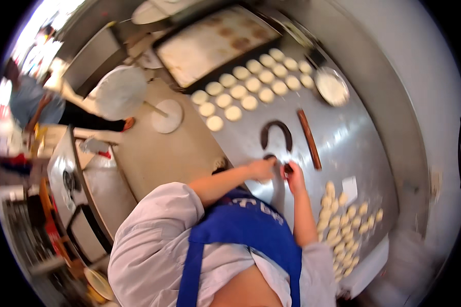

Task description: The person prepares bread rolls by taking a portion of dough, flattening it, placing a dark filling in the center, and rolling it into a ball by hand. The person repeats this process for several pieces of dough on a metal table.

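Note:
On the steel worktable, a horseshoe of dark paste [286,138] lies beside a brown wooden rolling pin [309,139]. My left hand [261,170] is just below the horseshoe, fingers curled at another dark piece [269,157] that they partly hide. To its right, my right hand [294,176] grips a small dark lump [288,169]. Pale dough discs [249,102] sit in rows above. Several small oval dough pieces [336,222] lie at lower right, near a white square [349,188].
A dark-rimmed baking tray [215,46] and a pan with white contents [332,87] are at the back. A round white stand [120,92] is left of the table [369,153]. A person in grey [33,100] stands at far left, near a metal cart [95,179].

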### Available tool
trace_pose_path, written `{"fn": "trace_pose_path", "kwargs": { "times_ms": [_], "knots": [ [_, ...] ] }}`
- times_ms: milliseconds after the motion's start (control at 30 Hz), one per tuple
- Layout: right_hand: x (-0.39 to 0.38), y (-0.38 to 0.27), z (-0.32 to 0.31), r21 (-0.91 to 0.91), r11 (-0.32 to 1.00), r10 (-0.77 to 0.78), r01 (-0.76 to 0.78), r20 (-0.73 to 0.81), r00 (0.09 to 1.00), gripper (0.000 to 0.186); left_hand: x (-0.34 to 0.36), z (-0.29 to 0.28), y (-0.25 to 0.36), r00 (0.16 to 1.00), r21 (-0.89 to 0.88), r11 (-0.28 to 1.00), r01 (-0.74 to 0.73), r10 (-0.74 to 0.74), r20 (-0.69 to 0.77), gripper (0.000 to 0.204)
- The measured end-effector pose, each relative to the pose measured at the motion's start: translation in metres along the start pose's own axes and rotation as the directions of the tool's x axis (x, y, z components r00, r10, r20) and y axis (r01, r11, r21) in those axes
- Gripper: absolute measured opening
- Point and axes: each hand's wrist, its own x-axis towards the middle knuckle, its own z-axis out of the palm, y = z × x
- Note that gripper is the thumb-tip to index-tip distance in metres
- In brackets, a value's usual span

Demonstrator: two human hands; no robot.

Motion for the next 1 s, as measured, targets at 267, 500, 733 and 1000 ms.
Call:
{"fn": "trace_pose_path", "kwargs": {
  "times_ms": [267, 500, 733, 1000],
  "knots": [
    [-0.005, 0.016, 0.032, 0.317, 0.939, 0.247, -0.131, -0.361, 0.899, 0.041, -0.062, 0.007, -0.027, 0.965, -0.998, 0.039, 0.041, 0.259, 0.05, 0.028],
    [-0.006, 0.014, 0.027, 0.494, 0.85, 0.239, -0.183, -0.052, 0.97, 0.052, -0.086, 0.006, -0.037, 0.988, -0.993, -0.103, -0.064, 0.131, -0.078, 0.024],
    [-0.015, -0.002, 0.04, 0.469, 0.873, 0.149, -0.135, 0.007, 0.989, 0.036, -0.092, 0.002, -0.033, 0.991, -0.996, -0.075, -0.047, 0.122, -0.056, 0.028],
    [-0.035, -0.031, 0.067, 0.56, 0.828, -0.154, 0.035, 0.168, 0.974, 0.047, -0.074, 0.006, -0.033, 0.938, -0.982, -0.105, -0.157, 0.296, -0.182, 0.028]
  ]
}}
